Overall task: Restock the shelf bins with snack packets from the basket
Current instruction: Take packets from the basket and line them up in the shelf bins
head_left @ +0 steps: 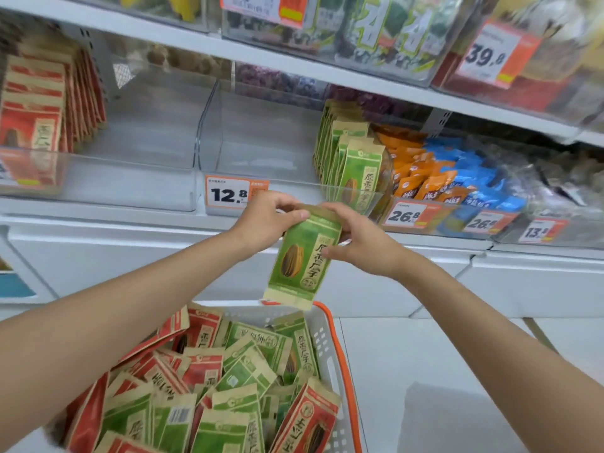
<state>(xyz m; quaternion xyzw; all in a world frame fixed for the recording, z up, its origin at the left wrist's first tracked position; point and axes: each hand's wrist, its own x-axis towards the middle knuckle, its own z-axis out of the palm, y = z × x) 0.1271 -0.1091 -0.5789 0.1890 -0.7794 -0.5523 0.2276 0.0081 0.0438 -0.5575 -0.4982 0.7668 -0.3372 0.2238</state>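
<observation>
Basket (327,346) cut off at bottom edge — top bins (385,40) blurred

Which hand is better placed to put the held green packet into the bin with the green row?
Right. The right hand grips the green packet on the side nearer the green row, which stands up and rightward; the left hand would likely have to reach across.

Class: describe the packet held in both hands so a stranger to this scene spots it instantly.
Above the white basket with the orange rim, the left hand and right hand meet. Between them hangs one green packet showing a striped seed, the only one lifted clear of the pile.
</observation>
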